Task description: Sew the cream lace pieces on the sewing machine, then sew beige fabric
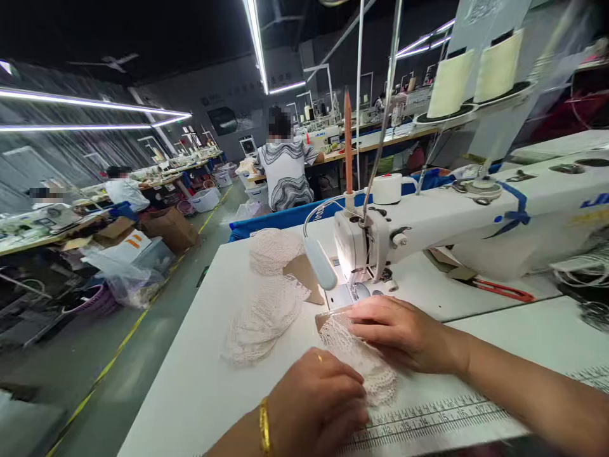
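Observation:
My left hand [316,397], with a gold bangle and a ring, presses down on the near end of a cream lace piece [354,355] lying on the white table. My right hand [399,330] lies flat on the same piece, fingers pointing left toward the needle area. The lace's far end sits just in front of the presser foot [354,289] of the white sewing machine [428,219]. Left of it, a stack of lace pieces [264,314] and a second stack [273,247] lie on the table, with a brown cardboard shape [304,273] between them.
Red-handled scissors [504,291] lie right of the machine. Two thread cones [469,73] stand on a rack above. A ruler scale [428,416] runs along the table's near edge. Other people sit at machines behind; boxes and bags [143,244] line the aisle at left.

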The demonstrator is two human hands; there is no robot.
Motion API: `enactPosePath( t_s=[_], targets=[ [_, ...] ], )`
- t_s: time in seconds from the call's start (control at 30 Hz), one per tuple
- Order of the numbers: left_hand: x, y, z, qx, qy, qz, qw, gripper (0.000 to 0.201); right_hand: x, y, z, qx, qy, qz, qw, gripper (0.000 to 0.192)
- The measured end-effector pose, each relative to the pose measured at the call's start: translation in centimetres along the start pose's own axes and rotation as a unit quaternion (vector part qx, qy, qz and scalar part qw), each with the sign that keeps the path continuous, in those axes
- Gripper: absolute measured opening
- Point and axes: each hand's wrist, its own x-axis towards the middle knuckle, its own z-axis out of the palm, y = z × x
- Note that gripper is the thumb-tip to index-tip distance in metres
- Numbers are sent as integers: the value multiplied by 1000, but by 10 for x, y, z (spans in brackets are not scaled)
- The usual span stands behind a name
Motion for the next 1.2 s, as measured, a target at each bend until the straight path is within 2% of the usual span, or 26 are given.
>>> enactPosePath(
  t_s=[0.07, 0.13, 0.2, 0.27, 0.33, 0.37, 0.43, 0.5, 0.6, 0.67, 0.7, 0.8, 0.9, 0.93, 1.03, 1.13, 1.2],
  targets=[
    [-16, -30, -19, 104, 83, -74, 988, 18, 7, -6, 0, -4, -25, 5, 1000, 30],
    [-29, -60, -36, 232, 126, -130, 956, 18, 11, -8, -1, -12, -41, 17, 999, 20],
    [-38, -84, -52, 290, 103, -156, 938, 20, 10, -6, -2, -24, -48, 37, 998, 14],
    [-39, -95, -62, 325, 97, -164, 926, 24, 9, -3, -2, -36, -53, 50, 997, 16],
    [-29, -90, -62, 328, 133, -179, 918, 29, 8, 0, -2, -38, -55, 53, 996, 21],
    [-21, -83, -57, 307, 135, -190, 923, 30, 8, 0, -2, -33, -54, 53, 997, 22],
    [-1, -68, -42, 237, 61, -240, 939, 32, 10, -2, -2, -18, -52, 53, 997, 22],
    [20, -56, -22, 188, -13, -278, 942, 28, 11, -5, -7, -4, -57, 55, 997, 21],
    [46, -50, -2, 124, -36, -276, 952, 18, 10, -9, -25, 41, -132, 103, 985, 25],
    [58, -51, 3, 65, -33, -266, 961, 15, 11, -11, -41, 103, -195, 161, 962, 30],
    [63, -52, 3, 40, -32, -265, 963, 15, 12, -12, -48, 130, -202, 188, 952, 31],
    [71, -53, 4, -19, -22, -279, 960, 13, 20, -16, -53, 153, -143, 257, 944, 26],
    [74, -54, 5, -59, 31, -299, 952, 14, 30, -22, -35, 139, -84, 307, 938, 51],
    [74, -54, 6, -72, 46, -309, 947, 16, 32, -23, -28, 130, -65, 322, 935, 50],
    [72, -54, 5, -135, 42, -350, 926, 21, 33, -19, -15, 125, -14, 384, 915, 18],
    [72, -53, 2, -191, 24, -370, 909, 27, 28, -11, -19, 171, 24, 455, 874, 16],
    [72, -53, 3, -188, 31, -366, 911, 27, 24, -9, -22, 215, 30, 469, 856, 13]
  ],
)
